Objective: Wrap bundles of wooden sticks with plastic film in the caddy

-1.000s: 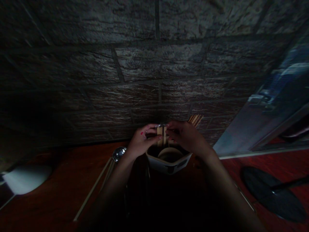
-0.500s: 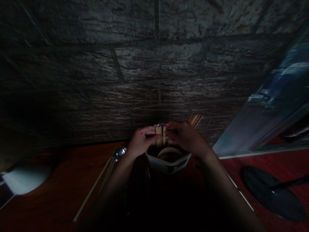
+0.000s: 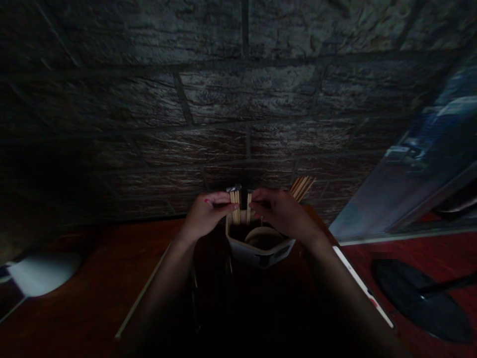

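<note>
My left hand (image 3: 204,213) is closed round several light wooden chopsticks (image 3: 235,206), held upright side by side. Opposite it, my right hand (image 3: 281,211) pinches a smaller group of the same sticks (image 3: 249,208). A dark gap separates the two groups. Something shiny (image 3: 233,188) shows at the top of the left group; its kind is unclear. Both groups hang over the back part of a pale angular container (image 3: 248,252), with a round-rimmed vessel (image 3: 264,231) inside. More thin sticks (image 3: 303,188) stick out behind my right hand; what holds them is hidden.
The textured brick wall (image 3: 208,99) rises right behind the hands. On the brown table (image 3: 93,283) are a white rounded object (image 3: 44,273) and a long stick (image 3: 143,293). A pale flat strip (image 3: 361,286) lies by my right forearm. A black round base (image 3: 417,296) stands on the red floor.
My left hand has moved left with its chopsticks, widening the gap between the groups. My right hand shifted slightly left. The left forearm now covers the shiny ladle-like bowl seen earlier.
</note>
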Motion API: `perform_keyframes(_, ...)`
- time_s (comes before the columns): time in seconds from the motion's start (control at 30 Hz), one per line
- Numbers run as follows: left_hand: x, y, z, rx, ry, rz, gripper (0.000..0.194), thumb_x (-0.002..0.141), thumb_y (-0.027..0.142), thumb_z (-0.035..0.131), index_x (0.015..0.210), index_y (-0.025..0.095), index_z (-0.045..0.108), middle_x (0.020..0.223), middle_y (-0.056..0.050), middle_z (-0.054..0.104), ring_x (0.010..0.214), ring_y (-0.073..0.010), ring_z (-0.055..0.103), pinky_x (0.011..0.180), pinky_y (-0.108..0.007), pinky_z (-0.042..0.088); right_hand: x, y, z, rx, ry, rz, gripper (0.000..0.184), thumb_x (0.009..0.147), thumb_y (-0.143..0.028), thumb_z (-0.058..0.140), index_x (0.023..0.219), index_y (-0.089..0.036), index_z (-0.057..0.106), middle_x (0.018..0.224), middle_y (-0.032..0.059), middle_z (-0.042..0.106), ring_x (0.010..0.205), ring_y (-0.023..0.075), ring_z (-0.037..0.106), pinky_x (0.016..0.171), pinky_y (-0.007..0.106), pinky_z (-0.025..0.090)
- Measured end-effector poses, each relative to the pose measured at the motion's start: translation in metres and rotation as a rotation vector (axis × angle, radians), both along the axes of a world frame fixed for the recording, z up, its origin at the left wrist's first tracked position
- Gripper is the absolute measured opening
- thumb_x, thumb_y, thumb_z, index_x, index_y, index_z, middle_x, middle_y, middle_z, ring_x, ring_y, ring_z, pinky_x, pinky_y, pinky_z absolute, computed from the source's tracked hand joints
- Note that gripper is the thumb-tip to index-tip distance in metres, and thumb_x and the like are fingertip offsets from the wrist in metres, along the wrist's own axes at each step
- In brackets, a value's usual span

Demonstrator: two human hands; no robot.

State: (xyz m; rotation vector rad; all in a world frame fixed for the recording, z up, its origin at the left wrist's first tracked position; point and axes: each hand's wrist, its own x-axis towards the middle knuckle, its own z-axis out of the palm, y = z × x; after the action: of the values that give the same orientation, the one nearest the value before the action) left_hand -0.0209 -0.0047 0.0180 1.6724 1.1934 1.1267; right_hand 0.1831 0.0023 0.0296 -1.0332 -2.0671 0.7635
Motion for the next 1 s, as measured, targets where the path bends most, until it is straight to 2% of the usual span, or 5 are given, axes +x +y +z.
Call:
perform_keyframes(0.23,-0.001,0.001,0.001,-0.030,0.003,-0.073,0.021,0.073,0.025,0.075,0.091,0.013,0.074,0.096,-0.007,0.078,0.089,-0.0209,0.072,0.086,-0.032,0.054,-0.011,0.002,-0.007,0.017,0.007,0.038,0.013,0.089,-0.017,0.055,0.091,-0.019,0.067,0.072,-0.0008,0.072,0.061,0.0108,0.066,0.062,0.022,0.046)
perform_keyframes(0.5,-0.004,0.003,-0.002,-0.028,0.044,-0.090,0.017,0.075,0.024,0.073,0.088,0.014,0.075,0.093,-0.006,0.078,0.088,-0.0196,0.072,0.084,-0.030,0.054,-0.010,0.004,-0.007,0.015,0.007,0.023,0.013,0.088,-0.016,0.055,0.091,-0.017,0.068,0.072,-0.0002,0.071,0.059,0.0099,0.063,0.061,0.022,0.045)
perform_keyframes(0.7,-0.004,0.004,-0.002,-0.038,0.040,-0.093,0.015,0.074,0.023,0.073,0.087,0.014,0.074,0.093,-0.006,0.078,0.088,-0.0198,0.071,0.083,-0.031,0.054,-0.010,0.004,-0.009,0.049,0.020,0.032,0.010,0.087,-0.017,0.057,0.086,-0.018,0.067,0.078,0.0007,0.073,0.064,0.0107,0.065,0.064,0.023,0.046)
perform_keyframes(1.0,-0.007,0.005,-0.004,-0.041,0.053,-0.100,0.019,0.074,0.027,0.075,0.089,0.015,0.075,0.093,-0.006,0.078,0.088,-0.0196,0.071,0.085,-0.032,0.054,-0.013,0.003,-0.007,0.009,-0.024,0.042,0.012,0.087,-0.016,0.057,0.091,-0.018,0.068,0.078,0.0008,0.074,0.064,0.0111,0.066,0.064,0.023,0.047)
